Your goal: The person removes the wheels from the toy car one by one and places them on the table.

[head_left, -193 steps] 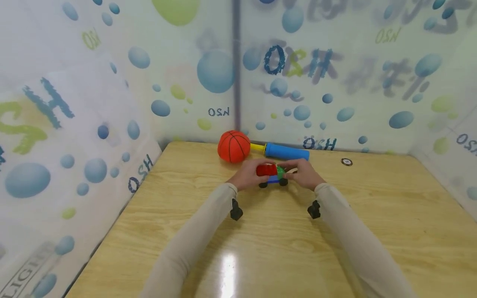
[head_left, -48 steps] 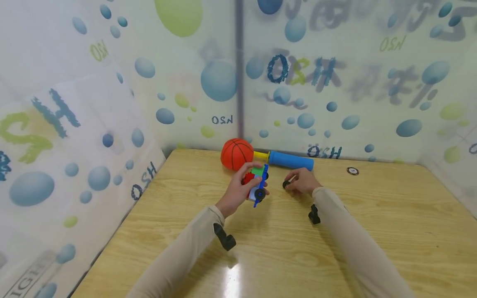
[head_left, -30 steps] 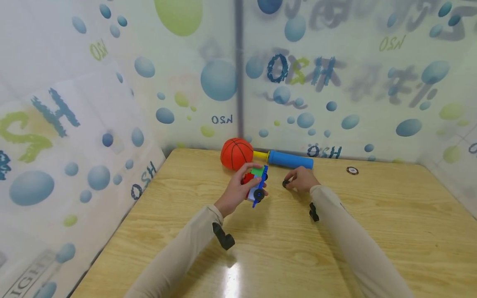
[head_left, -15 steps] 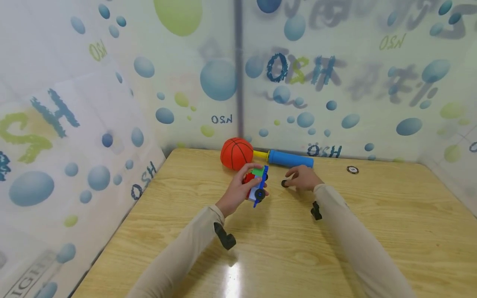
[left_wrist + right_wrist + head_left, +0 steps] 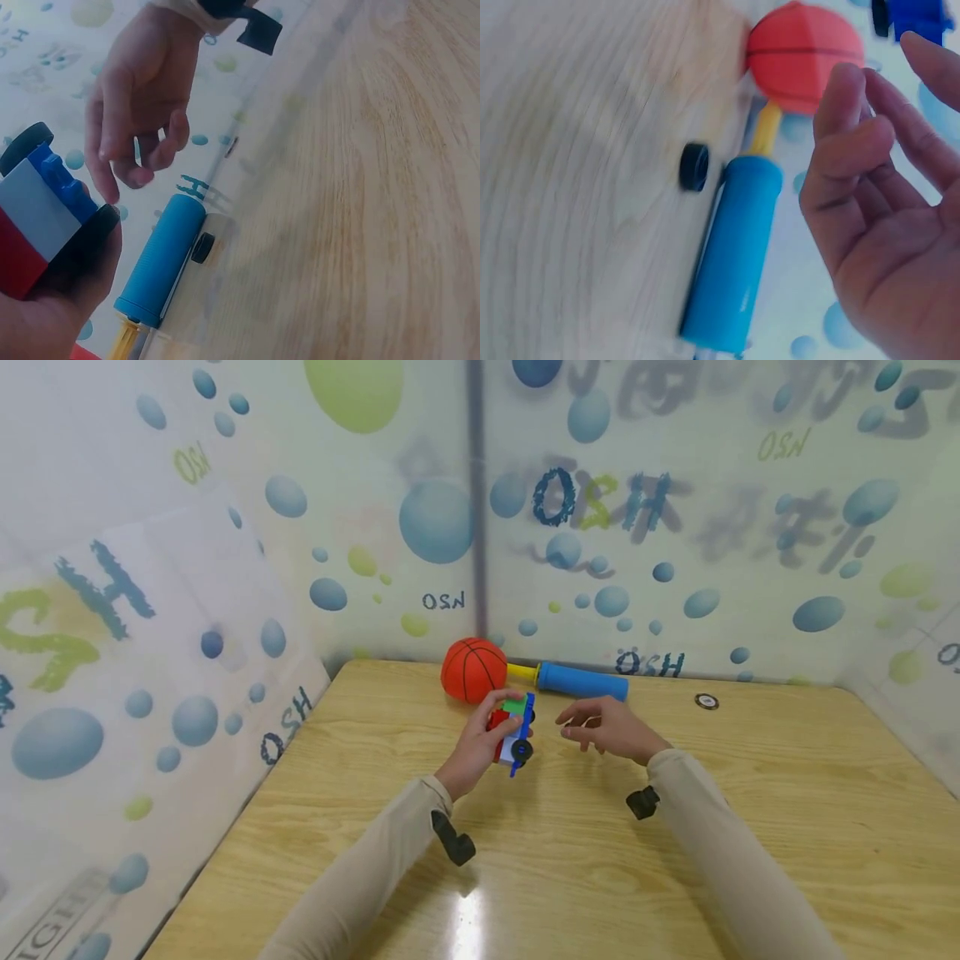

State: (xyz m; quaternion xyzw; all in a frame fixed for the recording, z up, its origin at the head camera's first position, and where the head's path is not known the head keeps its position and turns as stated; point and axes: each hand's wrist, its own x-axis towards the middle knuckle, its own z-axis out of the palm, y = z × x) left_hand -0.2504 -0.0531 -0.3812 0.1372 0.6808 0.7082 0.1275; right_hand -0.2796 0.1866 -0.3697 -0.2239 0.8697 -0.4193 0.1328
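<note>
My left hand (image 5: 480,745) grips a toy car (image 5: 514,731) built of blocks, red, green and grey on a blue base, and holds it above the desk (image 5: 750,793) tipped on its side, so the blue underside faces right. In the left wrist view the fingers curl round the red and grey blocks, with one black wheel (image 5: 84,241) against the fingertip and a second wheel (image 5: 24,145) at the far end of the blue base. My right hand (image 5: 609,732) hovers just to the right of the car, apart from it, fingers loosely spread and slightly bent, holding nothing; the right wrist view shows the palm bare and the fingers (image 5: 853,124) relaxed. A loose black wheel (image 5: 694,166) lies on the desk just beside the near side of the blue pump (image 5: 581,681), which lies along the back edge against the wall. In the head view my right hand hides that wheel. The pump's yellow rod (image 5: 522,673) points left to an orange toy basketball (image 5: 473,670), which sits right behind the car. Farther right along the back edge lies a small dark round disc (image 5: 706,701), well apart from both hands. Both arms wear beige sleeves (image 5: 375,868), and a black camera mount (image 5: 454,843) sits at each wrist. The walls (image 5: 225,527) around the desk are printed with blue and green bubbles.
</note>
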